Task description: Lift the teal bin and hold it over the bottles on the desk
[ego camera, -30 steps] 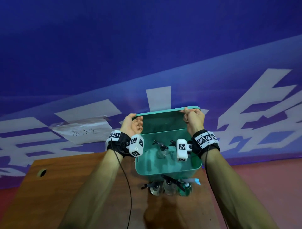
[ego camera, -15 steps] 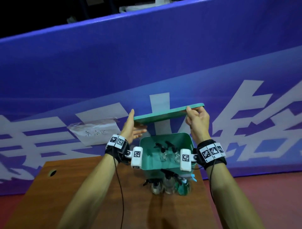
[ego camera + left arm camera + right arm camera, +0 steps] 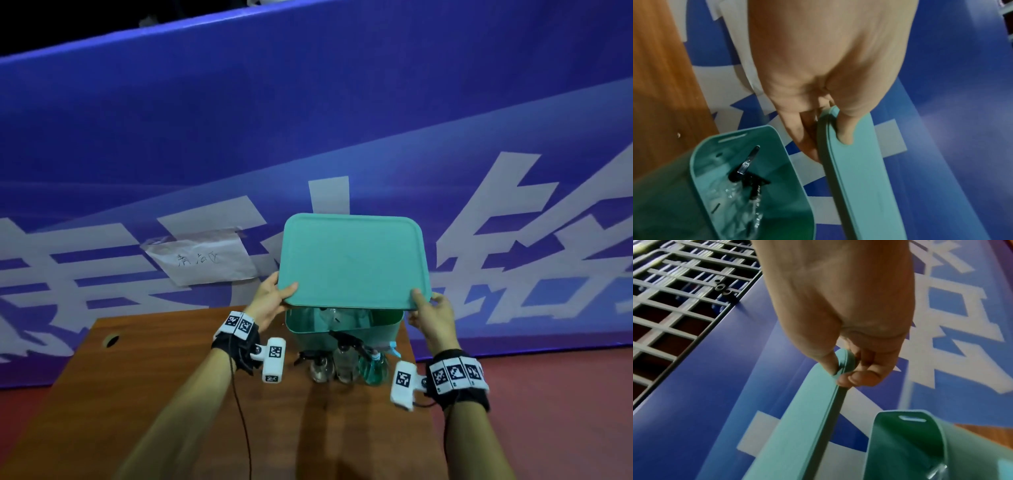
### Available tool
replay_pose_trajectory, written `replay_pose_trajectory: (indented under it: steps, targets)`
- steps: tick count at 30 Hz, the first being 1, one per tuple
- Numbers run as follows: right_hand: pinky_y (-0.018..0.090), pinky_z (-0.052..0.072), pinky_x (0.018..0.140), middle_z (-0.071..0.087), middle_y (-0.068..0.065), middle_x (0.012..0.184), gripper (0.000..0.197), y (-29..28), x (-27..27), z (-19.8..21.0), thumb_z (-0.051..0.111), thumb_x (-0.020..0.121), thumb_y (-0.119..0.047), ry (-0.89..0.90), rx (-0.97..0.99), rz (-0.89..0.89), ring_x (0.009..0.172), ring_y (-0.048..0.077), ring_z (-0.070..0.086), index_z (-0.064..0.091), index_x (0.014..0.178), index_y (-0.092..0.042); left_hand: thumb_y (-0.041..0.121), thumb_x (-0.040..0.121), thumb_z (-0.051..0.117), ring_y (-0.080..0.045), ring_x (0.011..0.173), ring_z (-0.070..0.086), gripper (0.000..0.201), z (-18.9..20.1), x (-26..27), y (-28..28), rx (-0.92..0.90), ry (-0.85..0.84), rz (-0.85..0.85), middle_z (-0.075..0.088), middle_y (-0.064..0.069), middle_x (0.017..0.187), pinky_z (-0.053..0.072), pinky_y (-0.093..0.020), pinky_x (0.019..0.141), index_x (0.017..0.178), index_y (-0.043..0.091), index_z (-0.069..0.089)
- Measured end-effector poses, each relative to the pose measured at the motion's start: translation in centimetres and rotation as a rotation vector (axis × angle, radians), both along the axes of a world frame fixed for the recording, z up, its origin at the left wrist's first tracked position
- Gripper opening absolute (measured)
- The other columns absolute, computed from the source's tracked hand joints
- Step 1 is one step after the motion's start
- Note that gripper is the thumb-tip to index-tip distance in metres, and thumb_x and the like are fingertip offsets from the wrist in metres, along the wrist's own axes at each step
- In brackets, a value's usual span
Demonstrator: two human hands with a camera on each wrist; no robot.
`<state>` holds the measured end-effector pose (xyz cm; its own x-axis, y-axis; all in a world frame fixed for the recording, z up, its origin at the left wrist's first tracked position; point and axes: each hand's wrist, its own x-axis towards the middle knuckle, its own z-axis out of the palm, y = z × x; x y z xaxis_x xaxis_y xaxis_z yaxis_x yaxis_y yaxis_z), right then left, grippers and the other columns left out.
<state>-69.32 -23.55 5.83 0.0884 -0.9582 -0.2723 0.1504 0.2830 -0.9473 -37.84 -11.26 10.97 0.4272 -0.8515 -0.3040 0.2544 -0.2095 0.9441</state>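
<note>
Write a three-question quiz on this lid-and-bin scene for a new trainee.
1. True or false: the teal lid lies flat and closed on the teal bin.
2. Which hand has a grip on the lid? A) left hand only B) right hand only C) both
3. Fill in: the spray bottles outside the bin stand on the wooden ____.

Key:
1. False; the lid is held up, tilted, above the open bin.
2. C; one hand at each lower corner.
3. Table; they stand in front of the bin.
</note>
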Motion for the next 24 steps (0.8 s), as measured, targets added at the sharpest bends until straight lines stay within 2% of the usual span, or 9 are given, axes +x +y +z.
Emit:
replay_pose_trajectory:
  steps: [1, 3, 5, 7, 9, 12, 16, 20, 24]
  targets:
    - [0.037, 0.051, 0.06, 0.066, 0.019, 0.087, 0.023, -0.1, -0.2, -0.4, 0.063, 0.096, -0.026, 0.053, -0.038, -0.015, 0.057, 0.021, 0.058, 0.047, 0.108, -0.015, 0.009, 0.092, 0.068, -0.027, 0.111, 0.068, 0.043, -0.3, -0.2, 0.2, 0.003, -0.046, -0.018, 0.069, -0.007, 0.124, 0.058, -0.043, 0.086, 0.132, 0.013, 0.054]
    - [0.038, 0.054, 0.062, 0.069, 0.02, 0.092, 0.018, 0.1, -0.5, -0.8, 0.062, 0.097, -0.025, 0.147, -0.116, -0.018, 0.061, 0.022, 0.062, 0.048, 0.107, -0.017, 0.015, 0.092, 0.068, -0.027, 0.099, 0.072, 0.041, -0.7, -0.5, 0.6, 0.028, -0.177, -0.061, 0.069, -0.008, 0.122, 0.062, -0.038, 0.072, 0.13, 0.014, 0.053]
    - [0.04, 0.056, 0.063, 0.07, 0.019, 0.088, 0.017, 0.2, -0.5, -1.4, 0.06, 0.098, -0.023, 0.206, -0.143, -0.014, 0.06, 0.023, 0.063, 0.05, 0.109, -0.016, 0.021, 0.094, 0.066, -0.027, 0.074, 0.074, 0.038, -1.5, -0.4, 0.6, 0.082, -0.288, -0.117, 0.069, -0.012, 0.118, 0.06, -0.031, 0.055, 0.127, 0.013, 0.049]
    - [0.043, 0.058, 0.066, 0.07, 0.016, 0.08, 0.017, 0.2, -0.3, -2.2, 0.06, 0.098, -0.022, 0.259, -0.152, -0.002, 0.058, 0.024, 0.064, 0.052, 0.111, -0.015, 0.024, 0.096, 0.063, -0.025, 0.055, 0.069, 0.038, -2.4, 0.0, 0.7, 0.163, -0.351, -0.156, 0.068, -0.012, 0.116, 0.055, -0.027, 0.046, 0.128, 0.014, 0.044]
    - [0.041, 0.058, 0.065, 0.069, 0.013, 0.073, 0.019, 0.3, 0.1, -3.3, 0.061, 0.097, -0.024, 0.355, -0.171, 0.022, 0.059, 0.026, 0.067, 0.054, 0.112, -0.015, 0.022, 0.096, 0.063, -0.024, 0.052, 0.068, 0.04, -3.7, 0.5, 0.9, 0.219, -0.358, -0.154, 0.068, -0.015, 0.115, 0.054, -0.026, 0.044, 0.129, 0.014, 0.042]
    - [0.03, 0.047, 0.059, 0.067, 0.012, 0.075, 0.021, 0.4, 0.8, -4.6, 0.059, 0.098, -0.026, 0.493, -0.19, 0.068, 0.063, 0.022, 0.064, 0.053, 0.114, -0.013, 0.012, 0.096, 0.062, -0.022, 0.051, 0.068, 0.039, -5.8, 1.2, 0.9, 0.272, -0.375, -0.127, 0.066, -0.023, 0.116, 0.056, -0.027, 0.046, 0.128, 0.01, 0.039]
    - [0.033, 0.044, 0.065, 0.064, 0.013, 0.074, 0.026, -0.5, 1.7, -6.0, 0.059, 0.098, -0.029, 0.599, -0.206, 0.109, 0.074, 0.03, 0.062, 0.054, 0.114, -0.009, 0.003, 0.094, 0.063, -0.021, 0.054, 0.069, 0.044, -8.5, 1.9, 0.8, 0.332, -0.377, -0.13, 0.063, -0.025, 0.117, 0.059, -0.03, 0.052, 0.127, 0.006, 0.035]
    - [0.032, 0.041, 0.063, 0.061, 0.01, 0.073, 0.026, -1.7, 2.7, -6.6, 0.06, 0.098, -0.028, 0.657, -0.202, 0.17, 0.073, 0.029, 0.059, 0.055, 0.113, -0.007, 0.011, 0.095, 0.063, -0.025, 0.059, 0.071, 0.041, -10.4, 3.0, 0.4, 0.39, -0.4, -0.144, 0.065, -0.024, 0.115, 0.061, -0.034, 0.056, 0.125, 0.007, 0.036]
    - [0.033, 0.042, 0.068, 0.059, 0.009, 0.084, 0.026, -2.0, 3.3, -7.2, 0.058, 0.099, -0.026, 0.701, -0.182, 0.225, 0.082, 0.031, 0.057, 0.052, 0.11, -0.004, 0.026, 0.1, 0.055, -0.023, 0.056, 0.07, 0.029, -11.2, 3.6, 0.0, 0.455, -0.539, -0.193, 0.067, -0.017, 0.108, 0.059, -0.034, 0.052, 0.116, 0.008, 0.039]
